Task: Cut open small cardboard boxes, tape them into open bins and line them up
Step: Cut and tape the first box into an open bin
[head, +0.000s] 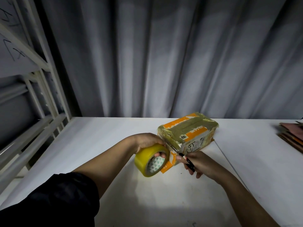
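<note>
We extended our left arm forward, its dark sleeve point(54, 202) pushed up above the elbow, with the left hand point(147, 143) curled over a tape roll point(151, 161) and fingertips inside its core. Our right hand point(196, 164) gripped dark-handled scissors point(186, 161), fingers curled, forearm bare.

Grey pleated curtain point(164, 54) behind white table point(98, 136), shelving frame point(41, 79) leftward
</note>
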